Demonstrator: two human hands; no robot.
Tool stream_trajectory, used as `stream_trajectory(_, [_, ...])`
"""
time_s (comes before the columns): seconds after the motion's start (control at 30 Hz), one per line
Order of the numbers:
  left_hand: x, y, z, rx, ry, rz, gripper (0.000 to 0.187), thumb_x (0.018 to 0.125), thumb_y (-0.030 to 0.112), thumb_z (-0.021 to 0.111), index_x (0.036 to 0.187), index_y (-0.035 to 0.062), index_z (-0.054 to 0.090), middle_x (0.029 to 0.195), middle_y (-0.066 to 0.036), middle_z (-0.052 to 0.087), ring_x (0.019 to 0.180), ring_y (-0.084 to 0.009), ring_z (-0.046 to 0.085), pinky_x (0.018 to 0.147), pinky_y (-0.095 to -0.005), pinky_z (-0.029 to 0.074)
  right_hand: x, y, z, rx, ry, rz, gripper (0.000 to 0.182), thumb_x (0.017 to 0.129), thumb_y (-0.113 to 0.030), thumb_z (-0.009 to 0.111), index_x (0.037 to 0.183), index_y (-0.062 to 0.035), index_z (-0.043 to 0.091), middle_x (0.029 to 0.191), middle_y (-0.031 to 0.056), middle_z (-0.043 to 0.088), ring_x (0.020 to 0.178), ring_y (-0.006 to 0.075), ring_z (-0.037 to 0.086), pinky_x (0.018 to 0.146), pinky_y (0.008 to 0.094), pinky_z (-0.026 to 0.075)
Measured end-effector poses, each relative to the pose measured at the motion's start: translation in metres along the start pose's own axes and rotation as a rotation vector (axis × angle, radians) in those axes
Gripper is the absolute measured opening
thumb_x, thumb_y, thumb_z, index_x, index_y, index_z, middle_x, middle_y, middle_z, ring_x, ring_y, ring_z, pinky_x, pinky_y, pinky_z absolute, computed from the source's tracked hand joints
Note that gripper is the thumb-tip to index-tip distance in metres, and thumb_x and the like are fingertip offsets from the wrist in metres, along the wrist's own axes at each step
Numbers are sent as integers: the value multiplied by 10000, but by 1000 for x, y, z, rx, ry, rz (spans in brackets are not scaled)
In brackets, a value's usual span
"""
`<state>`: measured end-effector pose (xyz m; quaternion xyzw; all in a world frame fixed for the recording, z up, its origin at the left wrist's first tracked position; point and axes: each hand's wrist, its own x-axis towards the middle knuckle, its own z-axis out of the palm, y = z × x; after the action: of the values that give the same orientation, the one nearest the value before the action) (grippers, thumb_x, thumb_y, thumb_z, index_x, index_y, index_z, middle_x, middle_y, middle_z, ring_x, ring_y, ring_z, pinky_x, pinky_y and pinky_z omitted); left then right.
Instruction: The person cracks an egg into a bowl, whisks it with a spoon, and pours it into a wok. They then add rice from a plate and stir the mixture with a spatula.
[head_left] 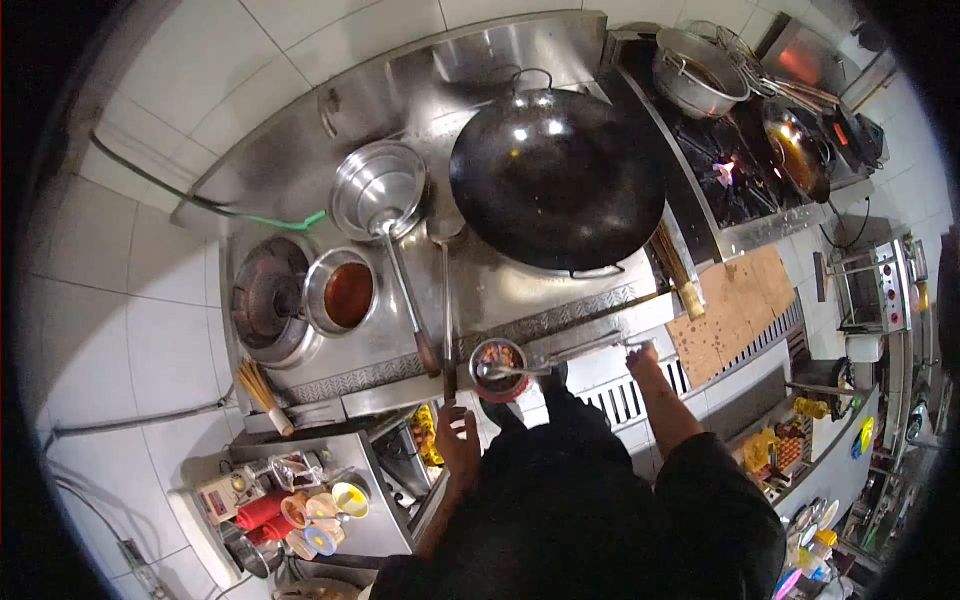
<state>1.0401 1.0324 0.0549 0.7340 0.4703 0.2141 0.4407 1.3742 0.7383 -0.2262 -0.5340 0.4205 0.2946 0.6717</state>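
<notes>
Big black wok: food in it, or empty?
Empty of food: the wok shows only its dark inner surface and bright reflections. Whether a thin oil film coats it, cannot tell.

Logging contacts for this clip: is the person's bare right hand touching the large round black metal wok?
Apart. The head view shows a strip of steel counter between the right hand and the black wok.

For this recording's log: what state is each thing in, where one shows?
Left hand: fingers loosely bent, by the end of a utensil handle; contact unclear
Right hand: at the front of the range; grip unclear
Large wok: mouth up, no food visible
Ladle: head in steel bowl
Sauce bowl: partly filled, reddish-brown
Container: uncovered, mixed pieces inside
Side burner: lit
Side pan: brown liquid inside
</notes>
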Motion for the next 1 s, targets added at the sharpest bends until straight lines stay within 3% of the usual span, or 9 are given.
stream_trajectory(0.07, [16, 23, 3, 253, -148, 307, 436, 852, 138, 642, 1250, 26, 504, 1169, -207, 582, 1114, -311, 571, 911, -413, 474, -9, -6, 13, 48, 222, 23, 705, 840, -554, 473, 1338, -70, 350, 1211, 168, 482, 1101, 294, 481, 891, 511, 410])
stream_trajectory(0.1, [27, 55, 7, 195, -303, 357, 563, 836, 122, 648, 1342, 9, 428, 1323, -250, 474, 1241, -379, 459, 1045, -473, 342, -12, -13, 20, 47, 213, 31, 705, 840, -554, 473, 1338, -70, 350, 1211, 168, 482, 1101, 294, 481, 891, 511, 410])
stream_trajectory(0.17, [47, 107, 25, 322, -540, 563, 718, 844, 167, 642, 1429, -36, 279, 1452, -251, 333, 1356, -381, 319, 1109, -477, 239, -18, -24, 32, 105, 233, 160, 855, 840, -636, 350, 1497, -131, 144, 1515, 124, 191, 1380, 325, 200, 1093, 576, 111])
stream_trajectory(0.33, [71, 184, 98, 341, -639, 727, 778, 859, 253, 620, 1453, -38, 210, 1508, -231, 222, 1410, -361, 213, 1135, -486, 191, -7, -16, 44, 360, -6, 14, 780, 846, -624, 358, 1435, -112, 330, 1473, 84, 344, 1332, 233, 324, 1021, 474, 203])
stream_trajectory(0.4, [79, 200, 121, 355, -633, 727, 800, 848, 235, 635, 1457, -41, 195, 1519, -224, 195, 1418, -354, 190, 1136, -501, 175, -2, -18, 45, 383, 139, -34, 673, 835, -624, 366, 1308, -149, 431, 1279, 83, 502, 1028, 251, 496, 917, 495, 304])
stream_trajectory(0.53, [73, 196, 152, 433, -619, 763, 864, 806, 215, 668, 1456, -63, 171, 1537, -212, 152, 1437, -325, 134, 1146, -491, 154, 38, -6, 20, 457, 266, -127, 768, 827, -662, 347, 1356, -108, 397, 1289, 72, 497, 1112, 256, 463, 997, 519, 243])
stream_trajectory(0.57, [71, 191, 158, 414, -599, 751, 857, 809, 212, 663, 1456, -64, 173, 1539, -212, 147, 1439, -323, 128, 1150, -484, 138, 23, -15, 23, 447, 216, -61, 795, 842, -672, 339, 1385, -95, 397, 1433, 82, 403, 1261, 237, 401, 1067, 511, 178])
stream_trajectory(0.8, [64, 189, 162, 427, -573, 729, 839, 820, 224, 648, 1453, -71, 181, 1543, -216, 126, 1442, -324, 116, 1154, -469, 120, -16, -29, 23, 372, 193, 88, 817, 818, -742, 265, 1250, -105, 536, 1222, 58, 499, 1144, 214, 435, 1039, 514, 195])
stream_trajectory(1.0, [64, 190, 163, 409, -561, 751, 821, 842, 223, 648, 1444, -80, 179, 1534, -245, 105, 1430, -362, 132, 1143, -512, 133, -8, -23, 18, 385, 167, 99, 823, 811, -760, 273, 1364, -164, 401, 1250, 50, 503, 1151, 211, 426, 1005, 509, 234])
